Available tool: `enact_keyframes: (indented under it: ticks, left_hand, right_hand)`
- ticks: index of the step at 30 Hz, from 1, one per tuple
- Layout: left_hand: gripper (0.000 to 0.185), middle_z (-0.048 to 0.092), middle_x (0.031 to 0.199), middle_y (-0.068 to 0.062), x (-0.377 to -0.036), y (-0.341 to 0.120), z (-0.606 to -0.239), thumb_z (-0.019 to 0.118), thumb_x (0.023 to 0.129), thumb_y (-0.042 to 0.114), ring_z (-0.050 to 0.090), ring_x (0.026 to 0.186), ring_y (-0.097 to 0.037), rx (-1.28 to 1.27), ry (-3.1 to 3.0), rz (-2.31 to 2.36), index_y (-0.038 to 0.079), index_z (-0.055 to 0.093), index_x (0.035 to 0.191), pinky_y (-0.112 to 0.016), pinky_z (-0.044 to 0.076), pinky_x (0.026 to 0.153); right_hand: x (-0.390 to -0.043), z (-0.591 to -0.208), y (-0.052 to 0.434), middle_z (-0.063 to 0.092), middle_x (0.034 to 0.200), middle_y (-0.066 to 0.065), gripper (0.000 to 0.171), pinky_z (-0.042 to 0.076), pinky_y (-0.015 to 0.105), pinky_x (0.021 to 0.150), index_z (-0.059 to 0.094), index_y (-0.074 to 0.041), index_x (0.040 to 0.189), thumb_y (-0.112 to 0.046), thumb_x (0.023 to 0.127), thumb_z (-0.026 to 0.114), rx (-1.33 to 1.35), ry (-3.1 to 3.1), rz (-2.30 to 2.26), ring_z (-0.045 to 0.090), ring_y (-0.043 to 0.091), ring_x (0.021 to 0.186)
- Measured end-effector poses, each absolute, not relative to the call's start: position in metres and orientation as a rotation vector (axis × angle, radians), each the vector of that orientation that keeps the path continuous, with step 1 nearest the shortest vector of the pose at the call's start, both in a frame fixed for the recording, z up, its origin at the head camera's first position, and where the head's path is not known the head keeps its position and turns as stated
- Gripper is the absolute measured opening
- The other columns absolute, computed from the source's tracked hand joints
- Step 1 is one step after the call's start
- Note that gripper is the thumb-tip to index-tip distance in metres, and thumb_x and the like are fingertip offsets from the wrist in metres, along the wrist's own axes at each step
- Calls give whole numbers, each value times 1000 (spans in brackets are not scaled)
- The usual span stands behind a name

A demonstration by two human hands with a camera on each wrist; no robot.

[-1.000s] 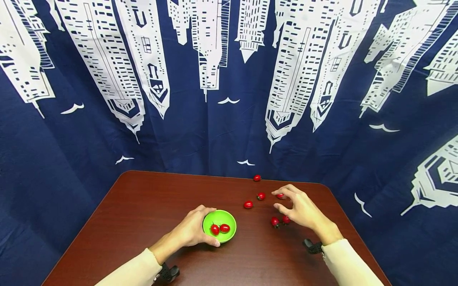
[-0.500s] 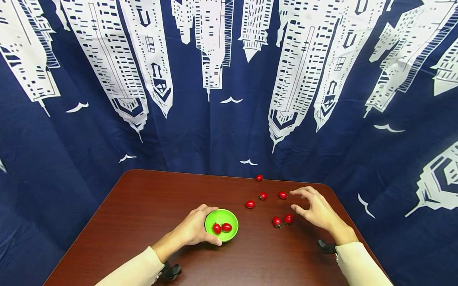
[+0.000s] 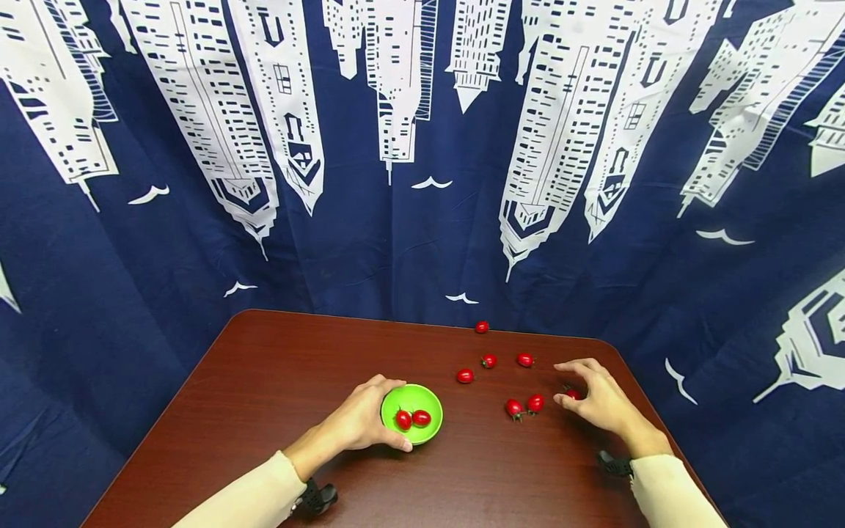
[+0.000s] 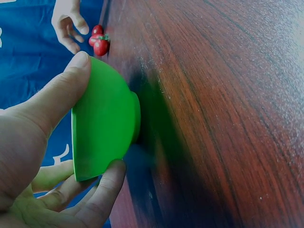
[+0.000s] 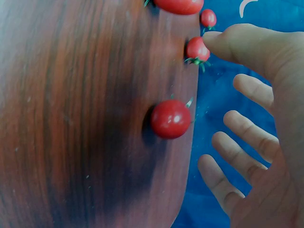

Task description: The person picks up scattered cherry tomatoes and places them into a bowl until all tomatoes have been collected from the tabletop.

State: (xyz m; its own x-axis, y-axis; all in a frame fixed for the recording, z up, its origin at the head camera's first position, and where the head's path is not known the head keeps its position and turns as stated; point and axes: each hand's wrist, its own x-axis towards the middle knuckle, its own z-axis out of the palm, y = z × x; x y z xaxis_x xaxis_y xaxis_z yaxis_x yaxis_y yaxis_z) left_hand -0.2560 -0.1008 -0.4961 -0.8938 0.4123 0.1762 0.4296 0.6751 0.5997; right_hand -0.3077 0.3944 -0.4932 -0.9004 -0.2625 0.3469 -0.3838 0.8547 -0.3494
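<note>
My left hand (image 3: 359,420) grips a small green bowl (image 3: 432,433) by its side, thumb and fingers spread around it, also plain in the left wrist view. Inside the bowl lie two red cherry tomatoes (image 3: 421,418). At the right of the table, my right hand (image 3: 604,401) hovers with thumb and fingers apart over another cherry tomato (image 3: 573,394), partly hidden by the hand in the head view. The right wrist view shows that cherry tomato (image 5: 171,118) on the tabletop, with a gap between it and the fingers.
Two cherry tomatoes (image 3: 514,408) lie together left of my right hand. Several others, such as one cherry tomato (image 3: 465,375), are scattered toward the back of the brown table (image 3: 277,381). A blue curtain (image 3: 356,257) with white buildings hangs behind the far edge.
My right hand has moved right and slightly nearer, from above a tomato at the back to one farther right. My left hand keeps its hold on the bowl; the head view has shifted slightly.
</note>
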Motion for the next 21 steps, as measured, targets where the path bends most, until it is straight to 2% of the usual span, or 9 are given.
enact_keyframes:
  ticks: [7,12,16,21]
  left_hand:
    - [111,73,127,-9,-256,-101,-497,117,64,39,70,118,-30,-709,-2855,-1040,0,68,156,-49,61,107]
    - [110,73,125,-8,-256,-101,-498,117,65,39,70,118,-27,-711,-2858,-1041,1,69,156,-48,62,107]
    - [110,73,127,-7,-256,-101,-499,117,65,39,70,118,-25,-712,-2859,-1056,0,69,156,-46,63,107]
    - [109,73,127,-7,-256,-101,-499,117,66,38,69,118,-24,-712,-2860,-1064,0,69,156,-44,62,105]
  right_hand:
    - [-311,-503,408,73,140,26,73,56,70,108,77,-6,144,-28,82,107,441,-2788,598,71,50,128]
    - [-311,-508,414,71,141,30,77,64,61,101,73,-4,150,-28,85,107,362,-2872,672,79,44,118]
    - [-311,-511,416,71,139,30,74,65,50,94,73,-5,152,-27,88,104,288,-2920,726,81,37,111]
    - [-314,-517,418,76,132,24,62,58,31,82,79,-7,145,-24,90,102,247,-2913,721,77,22,100]
